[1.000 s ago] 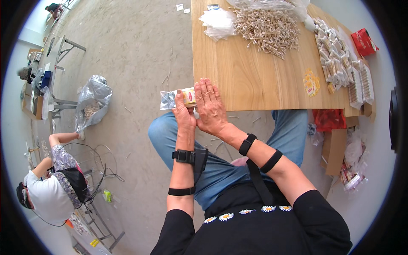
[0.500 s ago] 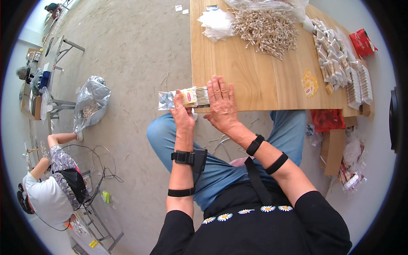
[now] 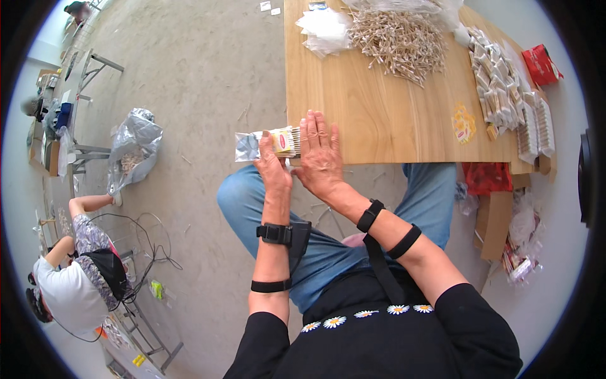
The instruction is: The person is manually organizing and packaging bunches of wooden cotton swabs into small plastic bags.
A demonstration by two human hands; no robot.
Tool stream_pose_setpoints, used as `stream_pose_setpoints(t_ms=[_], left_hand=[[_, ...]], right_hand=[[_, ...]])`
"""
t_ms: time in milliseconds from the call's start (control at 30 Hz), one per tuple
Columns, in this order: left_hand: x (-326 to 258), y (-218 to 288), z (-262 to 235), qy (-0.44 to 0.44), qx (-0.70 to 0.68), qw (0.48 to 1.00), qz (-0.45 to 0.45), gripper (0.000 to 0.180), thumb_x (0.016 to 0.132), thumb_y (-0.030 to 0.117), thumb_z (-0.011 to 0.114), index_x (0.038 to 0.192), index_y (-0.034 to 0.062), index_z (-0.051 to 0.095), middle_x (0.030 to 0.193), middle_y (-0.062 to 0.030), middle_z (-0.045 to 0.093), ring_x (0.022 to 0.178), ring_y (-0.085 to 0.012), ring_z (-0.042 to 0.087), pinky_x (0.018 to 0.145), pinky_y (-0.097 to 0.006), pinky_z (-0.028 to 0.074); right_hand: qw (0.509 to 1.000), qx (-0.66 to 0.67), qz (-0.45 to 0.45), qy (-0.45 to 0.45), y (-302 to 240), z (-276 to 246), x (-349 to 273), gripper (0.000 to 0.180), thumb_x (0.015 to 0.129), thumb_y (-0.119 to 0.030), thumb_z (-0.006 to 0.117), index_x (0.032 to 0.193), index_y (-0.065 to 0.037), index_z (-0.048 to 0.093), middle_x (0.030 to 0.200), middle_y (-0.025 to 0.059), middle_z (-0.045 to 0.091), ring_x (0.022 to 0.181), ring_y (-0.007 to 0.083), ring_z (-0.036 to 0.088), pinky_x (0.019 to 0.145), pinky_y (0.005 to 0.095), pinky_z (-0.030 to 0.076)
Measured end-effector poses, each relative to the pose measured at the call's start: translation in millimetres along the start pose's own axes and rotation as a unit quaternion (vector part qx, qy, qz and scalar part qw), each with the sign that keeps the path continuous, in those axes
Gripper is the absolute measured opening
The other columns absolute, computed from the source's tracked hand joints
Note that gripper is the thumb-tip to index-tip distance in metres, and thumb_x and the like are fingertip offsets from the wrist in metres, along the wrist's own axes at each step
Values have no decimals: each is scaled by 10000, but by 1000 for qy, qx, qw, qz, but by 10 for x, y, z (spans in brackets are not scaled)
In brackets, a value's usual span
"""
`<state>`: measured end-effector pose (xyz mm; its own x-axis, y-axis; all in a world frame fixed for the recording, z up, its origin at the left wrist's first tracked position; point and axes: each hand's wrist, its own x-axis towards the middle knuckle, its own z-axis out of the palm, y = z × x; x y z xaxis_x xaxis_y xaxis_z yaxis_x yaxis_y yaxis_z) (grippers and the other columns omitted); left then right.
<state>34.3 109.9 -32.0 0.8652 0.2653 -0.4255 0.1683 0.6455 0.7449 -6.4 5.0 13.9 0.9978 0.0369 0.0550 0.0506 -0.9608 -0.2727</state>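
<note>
Pinching clear packet (image 3: pixel 265 144) at table (image 3: pixel 379 120) edge, left hand (image 3: pixel 274 170); right hand (image 3: pixel 320 158) flat, fingers spread, pressing it.

The right hand (image 3: pixel 320 158) hides part of the packet (image 3: pixel 268 143).

At the near left corner of the wooden worktop (image 3: pixel 379 120), the left hand (image 3: pixel 273 169) grips a clear packet of small sticks (image 3: pixel 268 143) that juts out over the floor, while the right hand (image 3: pixel 320 158) lies flat, fingers spread, on the packet's right end at the worktop's edge. Farther back lie a loose heap of sticks (image 3: pixel 398 41) and clear empty bags (image 3: pixel 323 28), with rows of filled packets (image 3: pixel 505 95) along the right side. Far left on the floor, a silver bag (image 3: pixel 132 148) sits near another person (image 3: pixel 76 278).
</note>
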Motion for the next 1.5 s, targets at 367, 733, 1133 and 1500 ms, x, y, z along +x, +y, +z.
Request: stream_pose_setpoints(t_ms=[367, 733, 1133, 1500], left_hand=[[-52, 275, -9, -30, 19, 999, -27, 238, 921, 306, 698, 1010, 96, 631, 928, 2, 654, 831, -119, 657, 703, -281, 548], [244, 346, -162, -27, -17, 999, 33, 124, 931, 179, 695, 928, 80, 620, 850, 8, 633, 765, -87, 618, 645, -261, 541], [203, 302, -150, -53, -23, 997, 58, 109, 938, 141, 685, 917, 75, 601, 854, 4, 617, 767, -85, 605, 658, -261, 541], [220, 303, -154, -47, -3, 996, 74, 127, 939, 143, 685, 906, 64, 591, 846, 9, 605, 770, -81, 603, 663, -257, 539]], right_hand=[[998, 23, -54, 14, 93, 20, 5, 1121, 640, -375, 839, 1507, 27, 253, 1604, 185, 193, 1512, 327, 119, 1212, 517, 93], [1000, -4, -20, -7, 54, 8, 26, 1154, 638, -411, 851, 1530, -18, 232, 1617, 139, 177, 1515, 317, 94, 1209, 537, 92], [1000, -26, -3, -9, -128, 43, 90, 1125, 644, -407, 845, 1523, -24, 257, 1619, 123, 182, 1510, 325, 107, 1204, 571, 83], [997, -23, -64, -40, 26, -78, 141, 1167, 616, -406, 867, 1531, -39, 242, 1626, 101, 173, 1509, 343, 99, 1186, 601, 100]])
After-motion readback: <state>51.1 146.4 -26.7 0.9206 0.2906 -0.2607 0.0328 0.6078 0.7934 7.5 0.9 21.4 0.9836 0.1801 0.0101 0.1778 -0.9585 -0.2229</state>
